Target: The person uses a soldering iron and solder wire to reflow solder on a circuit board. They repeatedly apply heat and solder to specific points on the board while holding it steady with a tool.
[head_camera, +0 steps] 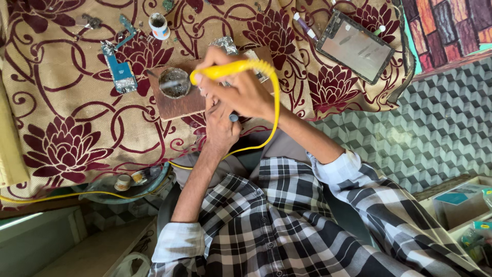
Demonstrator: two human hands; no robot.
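Soldering iron (pixel 225 70), yellow with a yellow cord (pixel 275 102) looping off its back end, lies across the top of the work area in the right hand's grip, above a wooden block. Nearest the camera are the checked shirt sleeves (pixel 287 220) with pale cuffs, and both forearms reach away from them toward the middle of the cloth. To the near left, at the cloth's edge, a shallow round dish (pixel 154 180) holds a few small bits, and the cord runs past it. The left hand (pixel 220 128) sits just below the right one, fingers curled shut around something small; a little grey round tip shows at its thumb, but what it pinches I cannot tell. The right hand (pixel 243 90) is closed around the iron's handle, with the tip pointing left toward a round metal tin (pixel 174 82) that rests on the wooden block (pixel 179 105). Left of the block lies a blue circuit board (pixel 120 72). Farther off stand a small white pot (pixel 159 25) and, to the far right, a dark flat screen frame (pixel 355 46), all on the beige cloth (pixel 61 102) patterned with maroon flowers.
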